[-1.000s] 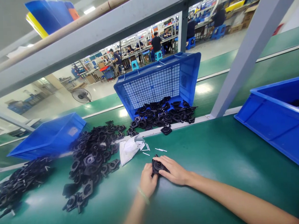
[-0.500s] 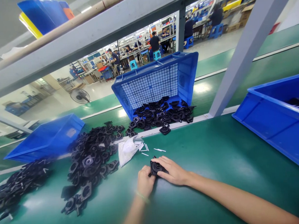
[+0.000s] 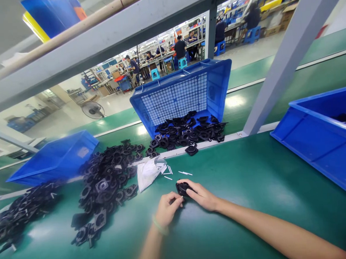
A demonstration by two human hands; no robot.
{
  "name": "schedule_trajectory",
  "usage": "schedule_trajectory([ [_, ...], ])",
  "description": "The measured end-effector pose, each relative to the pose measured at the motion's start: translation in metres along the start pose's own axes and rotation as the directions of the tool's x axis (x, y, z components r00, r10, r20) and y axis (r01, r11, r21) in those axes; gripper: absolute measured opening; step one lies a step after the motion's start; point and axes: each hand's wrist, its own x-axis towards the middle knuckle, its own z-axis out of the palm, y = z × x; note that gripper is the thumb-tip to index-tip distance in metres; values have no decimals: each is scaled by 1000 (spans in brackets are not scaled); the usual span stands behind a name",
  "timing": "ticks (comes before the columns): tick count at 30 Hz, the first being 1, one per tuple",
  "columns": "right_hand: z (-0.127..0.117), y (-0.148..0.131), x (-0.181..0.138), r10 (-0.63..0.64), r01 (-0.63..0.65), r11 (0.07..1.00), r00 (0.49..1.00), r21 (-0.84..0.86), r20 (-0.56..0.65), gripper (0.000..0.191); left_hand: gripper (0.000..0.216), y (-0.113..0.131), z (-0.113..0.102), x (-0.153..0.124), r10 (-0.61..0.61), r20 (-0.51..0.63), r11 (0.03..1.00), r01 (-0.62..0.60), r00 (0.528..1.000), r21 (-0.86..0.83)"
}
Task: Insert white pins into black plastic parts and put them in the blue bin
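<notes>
My right hand grips a black plastic part, a squarish piece with a rounded raised middle, just above the green work surface. Close by on its left, my left hand is closed in a pinch of thumb and forefinger. A tiny white tip shows at those fingertips, probably the end of a white stick; most of it is hidden. Beyond the hands, several loose white sticks lie beside a clear plastic bag of white pieces.
Heaps of black parts cover the left of the green bench. A tipped blue crate spills more at the back. Blue bins stand right and left. A grey post rises behind. People sit at far benches.
My left hand has drawn slightly down and left, off the black part, and now pinches near its lower edge. The right hand has turned the part to a flatter tilt.
</notes>
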Motion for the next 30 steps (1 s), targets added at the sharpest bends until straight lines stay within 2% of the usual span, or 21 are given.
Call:
schedule_trajectory([
  [7,1,-1,1,-13,13,1000,1000,24,14,39,32,-8,4,0,-65,-18,995,64,998,-79],
  [15,3,3,0,-35,35,997,999,-62,-2,38,26,-9,9,1,-40,-138,995,53,990,90],
  [18,4,2,0,-39,38,997,999,-74,-15,39,21,-5,7,2,-15,-107,993,27,994,118],
  [24,2,-2,-2,-37,38,999,999,-13,26,41,36,1,0,0,35,114,999,-36,993,7],
  [26,2,-2,-3,-51,51,999,998,0,36,41,36,2,-1,-1,44,128,999,-42,991,-18],
  [30,2,-2,-3,-89,90,996,995,-21,33,42,32,3,0,-2,26,81,1000,-27,996,14],
])
